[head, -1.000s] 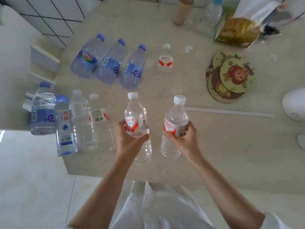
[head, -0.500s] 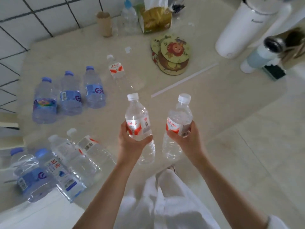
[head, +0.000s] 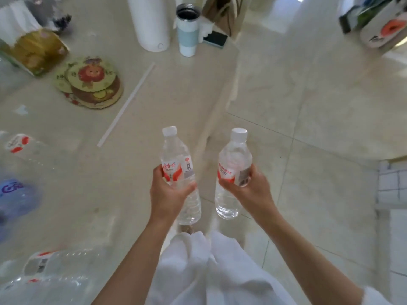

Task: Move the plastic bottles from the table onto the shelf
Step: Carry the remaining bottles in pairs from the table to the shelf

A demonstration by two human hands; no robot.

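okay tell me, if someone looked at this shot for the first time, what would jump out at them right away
Two clear bottles with white caps and red labels, held upright side by side at centre: one in the left hand, one in the right hand. Next, the stack of round cartoon coasters on the table at upper left. Blurred bottles lie along the left edge.

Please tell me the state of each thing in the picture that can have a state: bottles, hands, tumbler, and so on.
Left hand: closed around a bottle.
Right hand: closed around a bottle.
Left bottle: held upright, white cap on.
Right bottle: held upright, white cap on.
Bottles on the table: blurred, state unclear.
Tumbler: upright, lid off.
Coasters: stacked, fanned out.
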